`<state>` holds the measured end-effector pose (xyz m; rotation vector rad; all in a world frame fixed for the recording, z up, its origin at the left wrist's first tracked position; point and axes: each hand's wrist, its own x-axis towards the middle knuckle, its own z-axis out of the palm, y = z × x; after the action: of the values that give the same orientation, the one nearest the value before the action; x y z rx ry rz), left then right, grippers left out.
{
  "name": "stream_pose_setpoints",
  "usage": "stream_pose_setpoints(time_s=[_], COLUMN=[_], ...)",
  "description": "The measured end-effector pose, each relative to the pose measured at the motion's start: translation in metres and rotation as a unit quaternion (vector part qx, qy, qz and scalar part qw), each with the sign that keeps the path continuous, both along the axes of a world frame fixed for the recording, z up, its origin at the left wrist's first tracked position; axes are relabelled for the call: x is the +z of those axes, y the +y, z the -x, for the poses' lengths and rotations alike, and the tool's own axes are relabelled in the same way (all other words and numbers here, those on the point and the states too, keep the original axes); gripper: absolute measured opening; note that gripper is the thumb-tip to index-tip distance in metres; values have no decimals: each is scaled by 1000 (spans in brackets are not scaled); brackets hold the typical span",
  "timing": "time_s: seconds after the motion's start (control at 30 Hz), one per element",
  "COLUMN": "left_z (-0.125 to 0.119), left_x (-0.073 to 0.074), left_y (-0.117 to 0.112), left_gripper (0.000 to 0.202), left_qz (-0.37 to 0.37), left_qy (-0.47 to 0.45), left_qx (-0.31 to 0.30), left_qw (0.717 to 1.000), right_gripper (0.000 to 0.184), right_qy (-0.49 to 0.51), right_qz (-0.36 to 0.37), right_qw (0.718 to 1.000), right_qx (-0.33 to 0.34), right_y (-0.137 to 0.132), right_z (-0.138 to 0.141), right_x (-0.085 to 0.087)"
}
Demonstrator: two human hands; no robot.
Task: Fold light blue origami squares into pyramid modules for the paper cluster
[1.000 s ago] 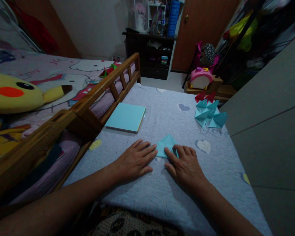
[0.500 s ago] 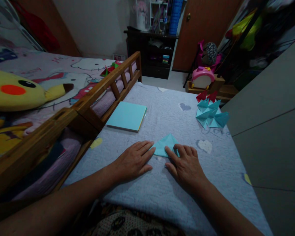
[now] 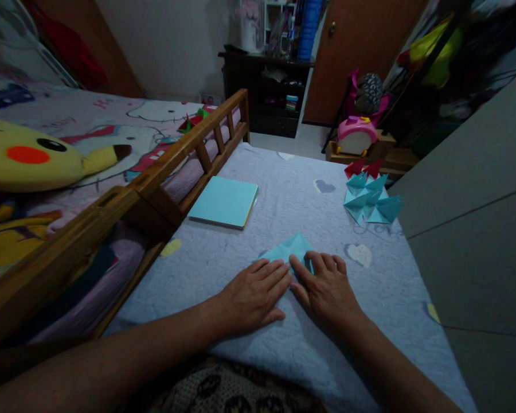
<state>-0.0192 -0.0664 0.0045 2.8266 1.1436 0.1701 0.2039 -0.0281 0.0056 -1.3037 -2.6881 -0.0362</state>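
Note:
A light-blue sheet of origami paper (image 3: 289, 246), folded to a low triangle, lies flat on the bed in front of me. My left hand (image 3: 258, 295) rests with its fingers stretched out over the paper's near left edge. On the right side of the paper, my right hand (image 3: 324, 287) presses down with its index fingertip, the other fingers spread and slightly bent. The near edge of the paper is partly hidden under both hands. Farther left lies a square stack of paper (image 3: 225, 202), light blue on top.
Folded blue paper pieces (image 3: 367, 198) stand at the right edge of the bed, with red folded pieces (image 3: 363, 168) behind them. A wooden rail (image 3: 189, 146) runs along the left. Beyond it lies a yellow plush toy (image 3: 30, 155). A pale cabinet (image 3: 477, 201) borders the right.
My left hand has slid right and slightly nearer to me, from the paper's left corner to along its near edge. The right hand stays in nearly the same place.

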Motion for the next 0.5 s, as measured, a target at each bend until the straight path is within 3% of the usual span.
stream_pose_setpoints(time_s=[0.27, 0.5], left_z=[22, 42], left_x=[-4, -1], left_y=[-6, -12], left_gripper=[75, 63], left_qz=[29, -7], left_qy=[-7, 8], left_qx=[31, 73], left_qw=[999, 997], right_gripper=[50, 54], right_qy=[-16, -43], right_qz=[11, 11], right_qw=[1000, 999], right_qx=[5, 12], right_y=[-3, -5], right_z=[2, 4], right_x=[5, 9])
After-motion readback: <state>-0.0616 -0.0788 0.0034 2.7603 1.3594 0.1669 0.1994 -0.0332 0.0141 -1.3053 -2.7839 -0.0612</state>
